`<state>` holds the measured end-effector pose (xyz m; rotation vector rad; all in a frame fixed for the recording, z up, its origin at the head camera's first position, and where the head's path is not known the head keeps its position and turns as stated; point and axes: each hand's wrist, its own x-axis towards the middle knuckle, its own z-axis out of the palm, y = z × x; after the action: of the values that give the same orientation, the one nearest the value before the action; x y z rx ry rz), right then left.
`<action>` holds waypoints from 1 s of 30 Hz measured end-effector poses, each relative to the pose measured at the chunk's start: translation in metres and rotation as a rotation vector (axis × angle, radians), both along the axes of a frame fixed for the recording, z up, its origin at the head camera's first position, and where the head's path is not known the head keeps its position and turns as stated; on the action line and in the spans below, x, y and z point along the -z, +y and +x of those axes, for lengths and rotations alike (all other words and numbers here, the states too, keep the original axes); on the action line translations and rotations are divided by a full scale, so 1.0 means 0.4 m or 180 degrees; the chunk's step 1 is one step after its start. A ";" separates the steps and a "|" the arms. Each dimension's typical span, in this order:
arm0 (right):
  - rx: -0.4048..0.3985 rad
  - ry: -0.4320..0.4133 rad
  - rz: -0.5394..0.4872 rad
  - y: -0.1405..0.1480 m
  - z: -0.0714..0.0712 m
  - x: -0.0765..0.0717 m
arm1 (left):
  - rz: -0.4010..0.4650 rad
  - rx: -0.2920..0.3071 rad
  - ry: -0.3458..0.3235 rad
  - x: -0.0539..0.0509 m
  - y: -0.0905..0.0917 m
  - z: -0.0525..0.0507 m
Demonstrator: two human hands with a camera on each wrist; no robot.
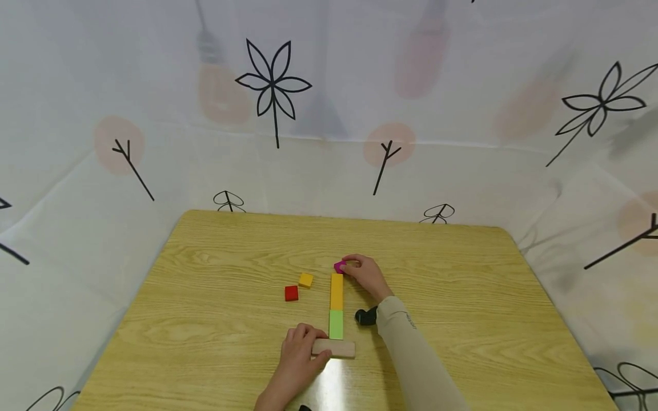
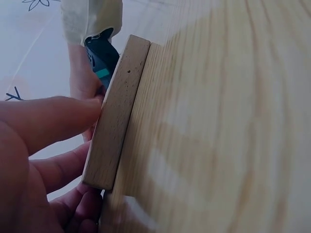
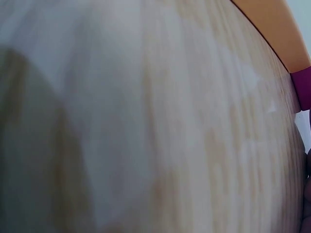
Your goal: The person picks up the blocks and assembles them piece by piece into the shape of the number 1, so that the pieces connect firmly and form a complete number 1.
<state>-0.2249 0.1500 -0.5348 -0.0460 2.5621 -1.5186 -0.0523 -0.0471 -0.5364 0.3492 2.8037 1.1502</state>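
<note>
A column of blocks runs away from me on the table: a plain wooden block point(image 1: 340, 349) laid crosswise at the near end, a light green block point(image 1: 336, 325), then a longer orange block point(image 1: 336, 291). My left hand point(image 1: 299, 358) grips the plain block at its left end, thumb on the near side; the left wrist view shows that block point(image 2: 117, 111) lying on the tabletop. At the far end, my right hand point(image 1: 366, 275) pinches a small magenta block point(image 1: 338, 266). In the right wrist view this magenta block point(image 3: 303, 87) meets the end of the orange block point(image 3: 277, 29).
Left of the column lie a small yellow block point(image 1: 305, 279) and a red block point(image 1: 291, 293). A black wrist camera point(image 1: 366, 317) hangs under the right sleeve. Behind the wooden table point(image 1: 452, 268) hangs a white cloth point(image 1: 329, 171) with printed plants.
</note>
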 end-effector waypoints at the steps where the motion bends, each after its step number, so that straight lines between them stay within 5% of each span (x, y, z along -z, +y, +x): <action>1: -0.0009 0.0001 0.0008 -0.001 0.000 0.000 | 0.0012 -0.0017 0.0010 0.000 -0.001 0.001; 8: -0.0022 0.0004 0.0035 -0.003 -0.001 0.003 | 0.0237 -0.0105 0.0002 -0.005 -0.009 0.001; 13: 0.0051 0.0013 0.0084 0.001 -0.003 0.003 | 0.0426 -0.0121 -0.0193 -0.019 -0.016 -0.012; 22: 0.0046 -0.0032 0.0163 0.000 -0.003 0.000 | 0.0781 -0.0181 -0.0285 -0.059 -0.054 -0.064; 30: 0.0029 -0.0048 0.0063 0.000 0.000 0.001 | 0.0360 -0.0081 0.0052 -0.074 -0.085 -0.109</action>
<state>-0.2250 0.1500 -0.5354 -0.0208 2.5687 -1.4909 -0.0960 -0.0813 -0.5067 0.3340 2.7713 1.3207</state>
